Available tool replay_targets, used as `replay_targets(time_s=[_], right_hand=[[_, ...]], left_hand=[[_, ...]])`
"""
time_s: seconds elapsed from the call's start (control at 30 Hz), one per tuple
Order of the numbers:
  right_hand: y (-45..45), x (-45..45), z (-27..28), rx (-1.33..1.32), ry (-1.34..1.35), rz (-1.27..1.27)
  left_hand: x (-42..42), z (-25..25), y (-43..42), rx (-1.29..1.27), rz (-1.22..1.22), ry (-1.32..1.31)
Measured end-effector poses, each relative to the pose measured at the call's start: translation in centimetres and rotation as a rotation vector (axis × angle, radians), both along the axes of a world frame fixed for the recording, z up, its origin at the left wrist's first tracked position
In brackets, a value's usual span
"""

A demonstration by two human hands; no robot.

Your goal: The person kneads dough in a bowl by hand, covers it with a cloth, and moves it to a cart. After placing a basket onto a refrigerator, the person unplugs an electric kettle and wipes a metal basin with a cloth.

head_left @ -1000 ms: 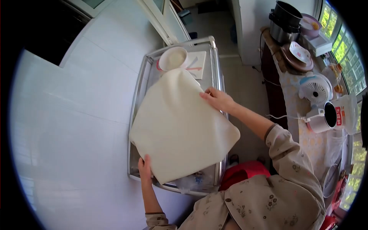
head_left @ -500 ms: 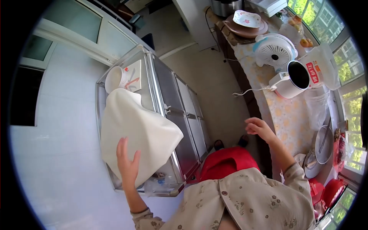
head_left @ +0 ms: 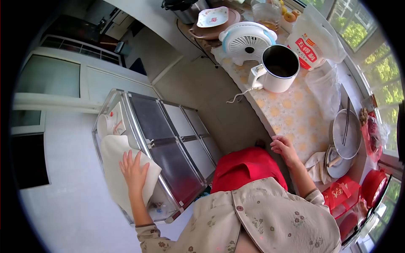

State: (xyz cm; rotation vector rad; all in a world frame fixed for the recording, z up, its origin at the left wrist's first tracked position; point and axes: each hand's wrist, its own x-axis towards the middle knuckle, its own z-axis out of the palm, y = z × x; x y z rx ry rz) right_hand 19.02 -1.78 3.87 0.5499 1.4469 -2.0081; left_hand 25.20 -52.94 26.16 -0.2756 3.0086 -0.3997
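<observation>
My left hand (head_left: 134, 173) lies with spread fingers on a cream-white sheet (head_left: 112, 155), which drapes over the top of a metal-framed cabinet (head_left: 152, 126). Whether the sheet is cloth or soft plastic I cannot tell. My right hand (head_left: 285, 151) hangs beside the counter edge, its fingers loosely bent and nothing visible in them. Behind the sheet, a white round container (head_left: 104, 125) and a white box with red marks (head_left: 120, 119) stand on the cabinet top.
On the patterned counter (head_left: 276, 111) stand a white electric pot (head_left: 276, 84), a small fan (head_left: 249, 44), a flour bag (head_left: 310, 46) and a metal pan (head_left: 344, 137) with chopsticks. A red bag (head_left: 339, 194) sits near the window. Floor (head_left: 219, 105) runs between cabinet and counter.
The view has shifted, bringing the counter closer. The sheet, bulging and spread wide before, now lies lower and looks smaller, with my left hand on it. My right hand stays near the counter edge.
</observation>
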Motion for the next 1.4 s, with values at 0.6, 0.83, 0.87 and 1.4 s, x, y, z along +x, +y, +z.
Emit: replay_targets(time_s=[0.6,0.83,0.87,1.4], right_hand=[[-1.6,-4.9,1.5,0.145,0.143,-0.223],[-7.1,-8.6,4.9,0.22,0.133,-0.301],[-7.6,-8.7,5.7,0.262,0.111,-0.327],[-8.1,-7.5,3.3,0.186,-0.085,-0.613]], left_hand=[[-27.1,-6.8,18.6,0.746,-0.879,-0.284],[-33.6,-19.0,20.9,1.266,-0.643,-0.582],[-34.1,-20.6,21.9,1.284,-0.696,-0.539],[-36.9,-23.6,27.0,1.502,-0.757,-0.466]])
